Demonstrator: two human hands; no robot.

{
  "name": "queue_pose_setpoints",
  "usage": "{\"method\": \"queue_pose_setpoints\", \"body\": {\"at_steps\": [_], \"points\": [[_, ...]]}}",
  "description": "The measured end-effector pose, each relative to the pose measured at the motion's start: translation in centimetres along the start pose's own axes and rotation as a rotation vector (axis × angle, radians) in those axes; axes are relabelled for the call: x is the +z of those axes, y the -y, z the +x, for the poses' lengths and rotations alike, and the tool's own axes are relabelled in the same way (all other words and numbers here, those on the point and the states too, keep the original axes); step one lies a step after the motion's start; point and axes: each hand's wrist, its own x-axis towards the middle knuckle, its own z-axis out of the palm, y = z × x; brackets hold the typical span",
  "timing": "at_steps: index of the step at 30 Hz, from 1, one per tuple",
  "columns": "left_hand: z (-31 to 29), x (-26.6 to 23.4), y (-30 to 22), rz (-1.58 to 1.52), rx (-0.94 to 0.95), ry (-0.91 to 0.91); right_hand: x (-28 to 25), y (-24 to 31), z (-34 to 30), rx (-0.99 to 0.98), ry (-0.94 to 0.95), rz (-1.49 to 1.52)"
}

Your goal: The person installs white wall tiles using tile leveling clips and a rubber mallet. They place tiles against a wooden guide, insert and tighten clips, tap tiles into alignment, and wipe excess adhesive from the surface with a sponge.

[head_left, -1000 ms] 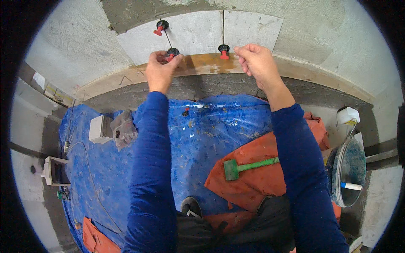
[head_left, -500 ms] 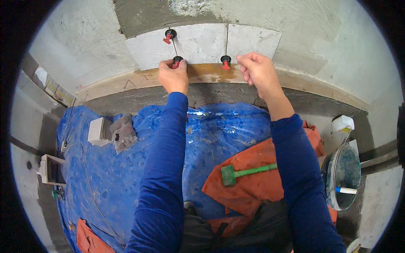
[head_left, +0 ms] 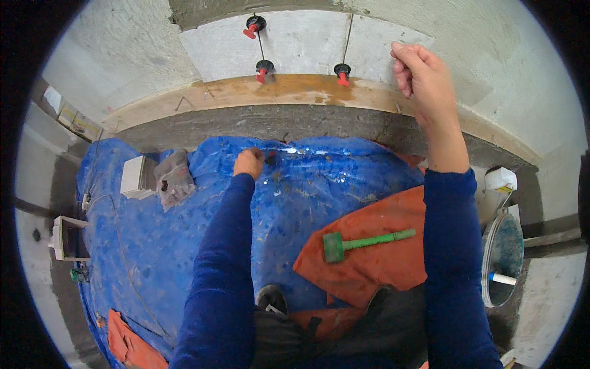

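Observation:
Light grey tiles (head_left: 304,40) stand in a row on the wall, above a wooden batten (head_left: 369,92). Across their joints sit three tile levelers with black round bases and red T-handles: an upper left one (head_left: 253,27), a lower left one (head_left: 263,71) and a right one (head_left: 342,74). Raised before the rightmost tile, my right hand (head_left: 428,83) has thumb and forefinger pinched together; anything between them is too small to make out. My left hand (head_left: 248,162) is low over the blue tarp, its fingers curled and partly hidden, with a dark spot beside them.
On the blue tarp (head_left: 153,246) lie a stack of tiles (head_left: 137,177) and a clear plastic bag (head_left: 174,178). A green mallet (head_left: 335,247) rests on an orange cloth (head_left: 369,270). To the right stand a bucket (head_left: 504,258) and a white container (head_left: 501,179).
My left hand has let go of the lower left leveler and dropped down over the tarp. My right hand has moved right and up, away from the right leveler.

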Motion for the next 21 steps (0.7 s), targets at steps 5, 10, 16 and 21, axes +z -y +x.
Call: {"method": "queue_pose_setpoints", "body": {"at_steps": [5, 10, 16, 21], "points": [[1.4, 7.1, 2.4, 0.064, 0.001, -0.142, 0.2, 0.9, -0.7, 0.027, -0.079, -0.118], [3.0, 9.6, 2.9, 0.043, 0.089, -0.055, 0.6, 0.7, -1.5, 0.033, -0.071, -0.204], [2.5, 4.0, -1.0, -0.145, -0.042, -0.108, 1.6, -1.2, -1.9, -0.180, 0.064, -0.468], [0.6, -7.6, -9.0, -0.589, 0.154, 0.792, 3.0, -2.0, -3.6, -0.358, 0.363, -0.655]]}}
